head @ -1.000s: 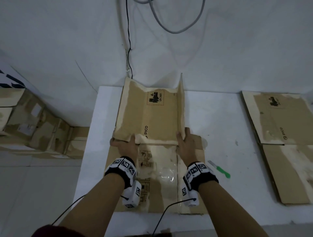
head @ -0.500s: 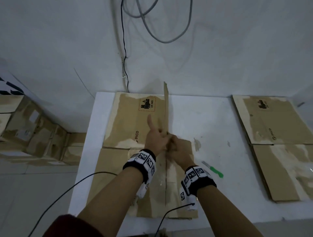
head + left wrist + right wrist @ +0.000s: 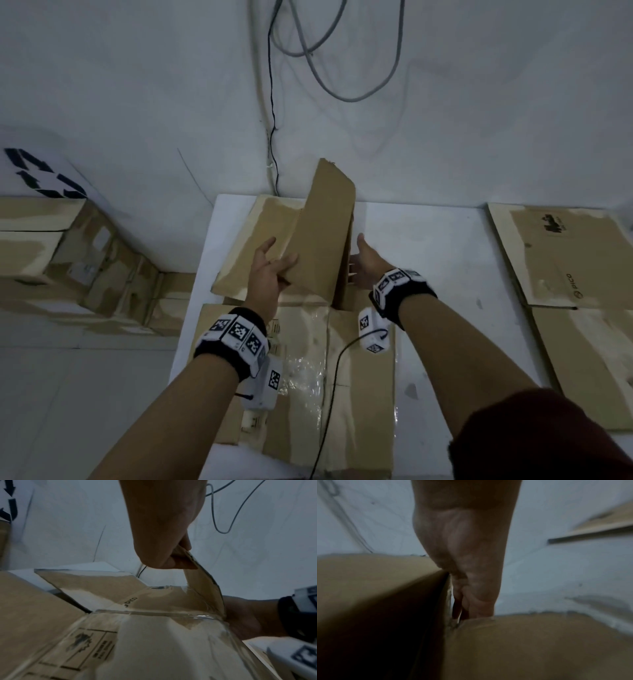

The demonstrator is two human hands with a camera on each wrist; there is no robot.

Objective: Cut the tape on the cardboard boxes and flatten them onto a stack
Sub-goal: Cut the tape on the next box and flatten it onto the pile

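Already cut open, the cardboard box (image 3: 301,329) sprawls over the left half of the white table (image 3: 428,260), its near panels flat from the front edge toward the middle and its far panels reaching the back edge by the wall; the step in hand looks to be the flattening, not the cutting. Along the table's right edge lies the stack of flattened boxes (image 3: 575,274), well apart from the box being worked. One flap (image 3: 325,236) stands nearly upright near the middle of the back edge, leaning left over the far panel. The left hand (image 3: 269,274) pinches this flap at its near lower corner, thumb on one face and curled fingers on the other, as the left wrist view shows. The right hand (image 3: 368,263) is behind the flap on its right side, fingers loosely extended and thumb up; whether it touches the cardboard cannot be told, since the right wrist view is blurred. Clear tape (image 3: 305,373) glints on the near panels. The next move likely calls for folding the standing flap fully down against its crease, pressing it flat with both palms, then carrying the sheet right to the stack.
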